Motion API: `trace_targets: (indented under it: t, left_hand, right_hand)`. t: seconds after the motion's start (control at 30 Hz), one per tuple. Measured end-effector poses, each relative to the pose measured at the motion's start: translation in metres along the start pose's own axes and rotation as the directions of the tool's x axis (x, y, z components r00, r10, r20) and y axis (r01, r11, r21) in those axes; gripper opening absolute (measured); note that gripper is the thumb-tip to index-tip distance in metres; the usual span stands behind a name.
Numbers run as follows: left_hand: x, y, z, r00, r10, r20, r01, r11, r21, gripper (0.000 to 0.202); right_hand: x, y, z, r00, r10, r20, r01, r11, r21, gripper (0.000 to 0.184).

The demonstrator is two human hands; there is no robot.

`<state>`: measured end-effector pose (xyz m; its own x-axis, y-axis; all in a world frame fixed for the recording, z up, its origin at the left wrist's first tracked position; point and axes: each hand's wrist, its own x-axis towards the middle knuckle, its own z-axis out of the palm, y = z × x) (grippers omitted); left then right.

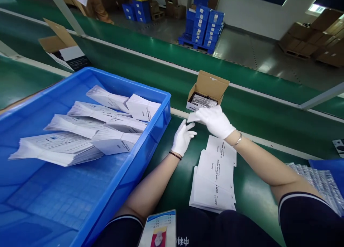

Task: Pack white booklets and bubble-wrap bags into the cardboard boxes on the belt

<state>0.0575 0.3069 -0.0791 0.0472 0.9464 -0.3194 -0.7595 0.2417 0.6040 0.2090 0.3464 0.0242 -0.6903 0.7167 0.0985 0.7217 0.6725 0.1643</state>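
Observation:
My right hand, in a white glove, is closed on a white booklet just in front of an open small carton. A silvery plastic-wrapped item lies inside the carton, and my right hand hides part of the front. Close by on the left, my gloved left hand has its fingers apart and holds nothing. Below my right hand, a fanned pile of printed white booklets rests on the green work surface.
A large blue bin on the left holds several banded bundles of booklets. Silvery packed bags lie at the right. Another open carton stands beyond the bin. A pale rail crosses behind my hands.

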Motion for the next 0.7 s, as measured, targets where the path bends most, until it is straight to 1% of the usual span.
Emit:
trace_targets:
  t: [0.07,0.1,0.13,0.17,0.23,0.27,0.3,0.33,0.4,0.43,0.47,0.5,0.53,0.57,0.6,0.63,0.67,0.7]
  left_hand:
    - [-0.002,0.001,0.0,0.999,-0.033,-0.003,0.033,0.999,0.011,0.058]
    - [-0.003,0.002,0.0,0.999,-0.043,-0.003,0.044,0.999,0.019,0.056]
    - [-0.003,0.003,0.0,0.999,-0.05,-0.001,0.05,0.998,0.028,0.054]
    - [-0.002,0.003,-0.001,0.999,-0.054,0.005,0.054,0.998,0.036,0.052]
    - [0.0,0.003,-0.002,0.998,-0.061,0.02,0.06,0.997,0.049,0.051]
    - [0.0,0.003,-0.003,0.997,-0.066,0.026,0.065,0.996,0.055,0.051]
    - [0.001,0.003,-0.003,0.997,-0.07,0.034,0.068,0.996,0.063,0.051]
    - [0.001,0.002,-0.004,0.997,-0.069,0.047,0.065,0.995,0.076,0.051]
    - [-0.001,-0.001,-0.006,0.995,-0.037,0.09,0.024,0.989,0.144,0.052]
    - [-0.003,-0.002,-0.006,0.992,-0.006,0.127,-0.021,0.976,0.215,0.051]
    - [-0.005,-0.004,-0.007,0.984,0.031,0.176,-0.086,0.946,0.313,0.048]
    - [-0.008,-0.006,-0.006,0.969,0.069,0.237,-0.169,0.885,0.433,0.043]
    - [-0.011,-0.007,-0.006,0.946,0.097,0.309,-0.263,0.788,0.556,0.037]
    - [-0.014,-0.009,-0.005,0.915,0.108,0.388,-0.358,0.659,0.662,0.031]
    - [-0.016,-0.01,-0.005,0.879,0.099,0.466,-0.447,0.514,0.732,0.027]
    - [-0.018,-0.011,-0.004,0.84,0.074,0.537,-0.522,0.378,0.765,0.025]
    - [-0.02,-0.012,-0.004,0.802,0.037,0.597,-0.583,0.268,0.767,0.024]
    - [-0.02,-0.013,-0.004,0.765,-0.009,0.644,-0.631,0.19,0.752,0.025]
  right_hand:
    - [0.014,0.022,0.003,0.985,0.134,-0.109,-0.136,0.991,-0.012,0.046]
    - [0.022,0.034,0.006,0.972,0.199,-0.127,-0.202,0.979,-0.011,0.047]
    - [0.029,0.045,0.012,0.96,0.257,-0.11,-0.258,0.966,-0.001,0.047]
    - [0.035,0.055,0.02,0.95,0.307,-0.061,-0.306,0.952,0.014,0.048]
    - [0.043,0.069,0.037,0.923,0.373,0.092,-0.378,0.924,0.05,0.059]
    - [0.044,0.072,0.044,0.908,0.385,0.166,-0.4,0.914,0.068,0.066]
    - [0.043,0.073,0.05,0.897,0.389,0.212,-0.413,0.907,0.085,0.07]
    - [0.038,0.071,0.052,0.896,0.388,0.215,-0.416,0.904,0.101,0.07]
    - [0.02,0.062,0.05,0.917,0.378,0.123,-0.393,0.91,0.133,0.066]
    - [0.006,0.056,0.045,0.927,0.371,0.062,-0.376,0.913,0.156,0.062]
    - [-0.01,0.049,0.039,0.926,0.378,0.006,-0.372,0.909,0.187,0.059]
    - [-0.029,0.042,0.034,0.914,0.405,-0.026,-0.389,0.893,0.228,0.056]
    - [-0.05,0.036,0.028,0.894,0.447,-0.022,-0.424,0.861,0.282,0.054]
    - [-0.073,0.03,0.024,0.863,0.505,0.013,-0.478,0.81,0.34,0.053]
    - [-0.096,0.025,0.021,0.817,0.573,0.067,-0.549,0.736,0.397,0.053]
    - [-0.12,0.02,0.02,0.753,0.644,0.133,-0.625,0.637,0.451,0.054]
    - [-0.143,0.016,0.02,0.678,0.706,0.203,-0.689,0.514,0.511,0.056]
    - [-0.165,0.011,0.021,0.6,0.754,0.27,-0.726,0.37,0.579,0.058]
